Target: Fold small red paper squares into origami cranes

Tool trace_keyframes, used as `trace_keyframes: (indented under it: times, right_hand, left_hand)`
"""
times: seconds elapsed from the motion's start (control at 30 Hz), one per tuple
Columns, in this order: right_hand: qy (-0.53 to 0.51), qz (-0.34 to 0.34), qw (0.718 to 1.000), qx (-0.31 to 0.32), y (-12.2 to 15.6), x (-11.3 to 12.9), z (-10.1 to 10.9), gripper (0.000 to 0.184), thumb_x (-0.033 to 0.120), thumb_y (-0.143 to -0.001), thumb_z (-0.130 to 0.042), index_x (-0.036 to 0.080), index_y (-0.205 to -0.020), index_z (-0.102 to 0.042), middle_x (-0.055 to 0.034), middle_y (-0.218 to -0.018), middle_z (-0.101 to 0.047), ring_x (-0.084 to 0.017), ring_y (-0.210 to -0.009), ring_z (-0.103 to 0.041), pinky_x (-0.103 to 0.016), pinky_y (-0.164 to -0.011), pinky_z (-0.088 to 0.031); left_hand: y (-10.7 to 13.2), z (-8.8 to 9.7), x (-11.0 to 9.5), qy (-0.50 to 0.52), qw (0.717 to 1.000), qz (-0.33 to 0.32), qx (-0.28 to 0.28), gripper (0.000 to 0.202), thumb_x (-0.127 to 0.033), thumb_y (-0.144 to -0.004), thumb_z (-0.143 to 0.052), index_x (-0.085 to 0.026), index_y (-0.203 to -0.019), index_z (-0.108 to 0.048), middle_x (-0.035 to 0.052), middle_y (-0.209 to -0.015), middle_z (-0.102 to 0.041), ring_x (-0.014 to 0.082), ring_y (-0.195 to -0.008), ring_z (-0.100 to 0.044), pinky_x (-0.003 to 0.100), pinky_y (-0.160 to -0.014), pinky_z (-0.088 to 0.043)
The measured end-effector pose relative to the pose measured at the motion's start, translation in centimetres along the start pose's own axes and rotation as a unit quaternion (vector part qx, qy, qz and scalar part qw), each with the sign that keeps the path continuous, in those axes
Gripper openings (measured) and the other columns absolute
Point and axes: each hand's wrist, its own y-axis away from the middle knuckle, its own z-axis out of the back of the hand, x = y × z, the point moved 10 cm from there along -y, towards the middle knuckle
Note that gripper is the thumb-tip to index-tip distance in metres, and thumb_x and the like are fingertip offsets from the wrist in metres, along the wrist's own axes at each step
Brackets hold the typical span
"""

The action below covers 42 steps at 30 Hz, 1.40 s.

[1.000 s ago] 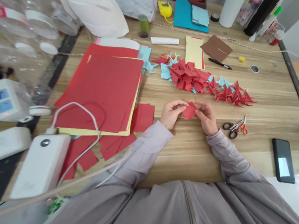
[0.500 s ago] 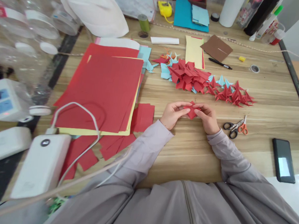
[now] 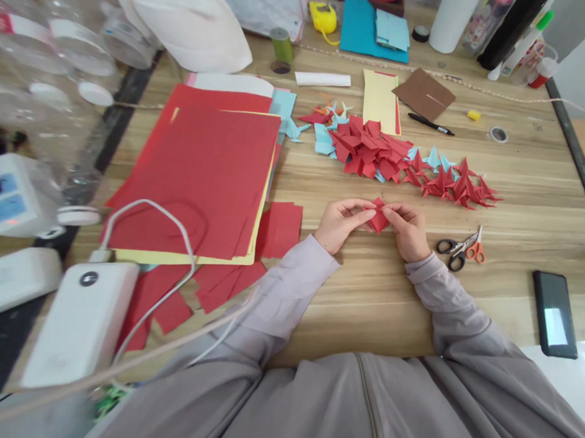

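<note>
A small red folded origami paper (image 3: 378,220), diamond-shaped, is held between both hands just above the wooden table. My left hand (image 3: 341,222) pinches its left side with thumb and fingers. On its right side, my right hand (image 3: 408,230) grips it with the thumb in front. The fingertips cover part of the folds. Beyond the hands lies a heap of red folded paper pieces (image 3: 370,148). Red origami cranes (image 3: 463,181) and a few light blue cranes (image 3: 434,157) sit to the right of that heap.
Scissors (image 3: 458,249) lie right of my hands, and a phone (image 3: 555,314) farther right. At left are stacked red sheets (image 3: 200,179), cut red paper pieces (image 3: 282,230) and a white power bank (image 3: 82,324) with a cable. A black pen (image 3: 431,124) lies at the back.
My right thumb has shifted slightly right along the red paper, so more of its middle shows. Both hands stay in nearly the same place.
</note>
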Motion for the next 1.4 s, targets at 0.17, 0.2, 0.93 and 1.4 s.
trace_keyframes:
  times: [0.17,0.2,0.93,1.4]
  right_hand:
    - [-0.017,-0.009,1.000,-0.005,-0.2,-0.5,0.2,0.024,0.042,-0.070,-0.073,0.019,-0.074,-0.068,0.0015,-0.067,-0.065,-0.011,-0.061,-0.056,-0.026,-0.061,-0.047]
    - [-0.024,-0.007,1.000,-0.010,-0.2,-0.4,0.2,0.024,0.043,-0.070,-0.073,0.019,-0.074,-0.068,0.0017,-0.067,-0.065,-0.011,-0.060,-0.056,-0.026,-0.061,-0.047]
    - [-0.007,0.027,0.997,-0.067,-0.1,0.2,1.1,0.024,0.040,-0.066,-0.075,0.021,-0.076,-0.066,0.0021,-0.069,-0.065,-0.011,-0.063,-0.057,-0.027,-0.065,-0.049]
    - [-0.025,0.014,0.999,-0.046,-0.2,-0.2,0.8,0.022,0.040,-0.067,-0.076,0.021,-0.075,-0.068,0.0019,-0.071,-0.067,-0.011,-0.064,-0.058,-0.027,-0.065,-0.049]
  left_hand:
    - [0.2,-0.6,-0.3,0.000,1.000,-0.001,0.031,0.035,-0.035,-0.062,-0.080,-0.015,-0.089,-0.070,0.0032,-0.076,-0.069,0.0140,-0.063,-0.065,0.031,-0.060,-0.057]
    - [0.2,-0.6,-0.4,0.005,0.999,0.000,0.031,0.037,-0.035,-0.063,-0.080,-0.016,-0.092,-0.069,0.0037,-0.080,-0.070,0.0142,-0.065,-0.065,0.030,-0.060,-0.057]
    - [0.4,-0.3,-1.8,-0.130,0.988,-0.080,0.011,0.027,-0.038,-0.064,-0.078,-0.014,-0.064,-0.064,0.0068,-0.105,-0.055,0.0103,-0.073,-0.060,0.025,-0.058,-0.055]
    - [0.0,-0.1,-1.3,-0.056,0.996,-0.065,0.004,0.036,-0.031,-0.061,-0.080,-0.018,-0.085,-0.057,0.0030,-0.095,-0.065,0.0105,-0.071,-0.063,0.023,-0.056,-0.054]
